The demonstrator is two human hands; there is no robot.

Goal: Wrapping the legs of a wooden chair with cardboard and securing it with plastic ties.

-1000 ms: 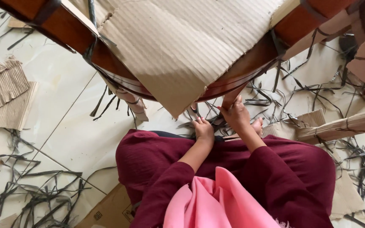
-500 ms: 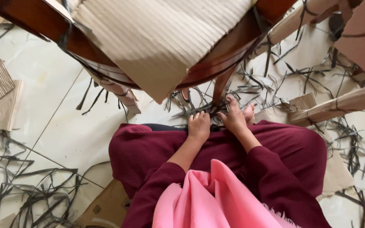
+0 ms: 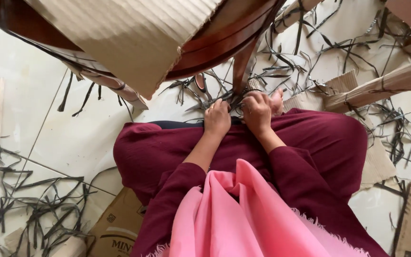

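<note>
Both hands, left hand (image 3: 217, 120) and right hand (image 3: 257, 110), clenched on black strapping (image 3: 224, 97) at the chair leg (image 3: 240, 66), frame centre. Best pulled steadily, close to the leg.

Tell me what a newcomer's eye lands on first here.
A dark wooden chair wrapped in torn corrugated cardboard fills the top. Just below it, the left hand and right hand work at black straps by a chair leg. Cut black strapping litters the pale tile floor.

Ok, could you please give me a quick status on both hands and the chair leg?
Left hand and right hand side by side at the foot of the wooden chair leg. Fingers in the dark plastic straps; grip unclear. Loose straps and cardboard sheet crowd the spot.
</note>
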